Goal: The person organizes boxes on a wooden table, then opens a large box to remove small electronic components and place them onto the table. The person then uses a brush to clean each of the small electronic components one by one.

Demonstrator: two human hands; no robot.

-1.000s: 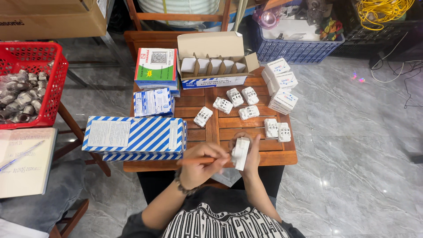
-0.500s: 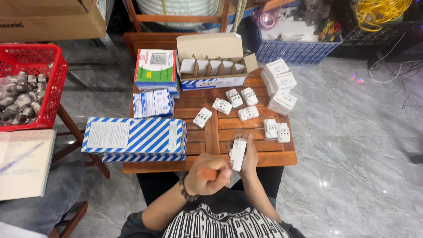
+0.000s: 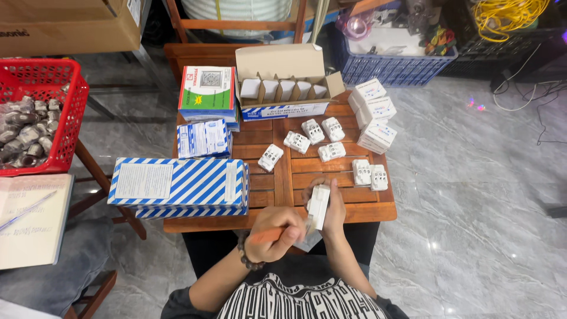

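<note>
- Hands over the near edge of the surface (image 3: 366,210); our right hand (image 3: 332,208) is clamped on a white socket (image 3: 319,205), held upright so its back faces the tool
- Our left hand (image 3: 276,233) is closed on an orange screwdriver (image 3: 267,235), tip at the socket's lower end
- Loose sockets (image 3: 322,142) lie apart mid-surface, within reach; striped boxes (image 3: 177,186) sit to the left
</note>
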